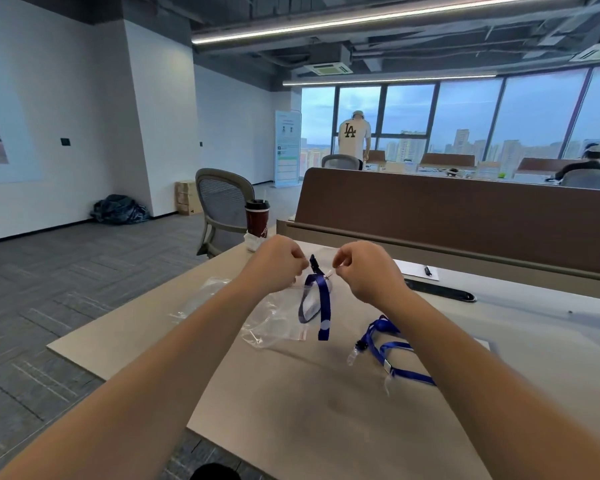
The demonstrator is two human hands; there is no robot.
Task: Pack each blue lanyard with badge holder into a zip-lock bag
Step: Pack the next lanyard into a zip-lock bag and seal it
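Observation:
My left hand [280,263] and my right hand [364,270] are raised above the desk, each pinching the top edge of a clear zip-lock bag [317,282] held between them. A blue lanyard [323,304] hangs from the bag's mouth, its loop dangling below and its black clip poking up between my hands. Whether its badge holder is inside the bag is hard to tell. A second blue lanyard with a clear badge holder [390,355] lies on the desk to the right. More clear zip-lock bags [271,323] lie on the desk under my left hand.
A dark red cup [257,218] stands at the desk's far left corner beside a white crumpled item. A black pen on paper [426,270] and a black cable slot [440,292] lie past my right hand. A brown divider [465,220] closes the far edge. A grey chair [222,206] stands behind.

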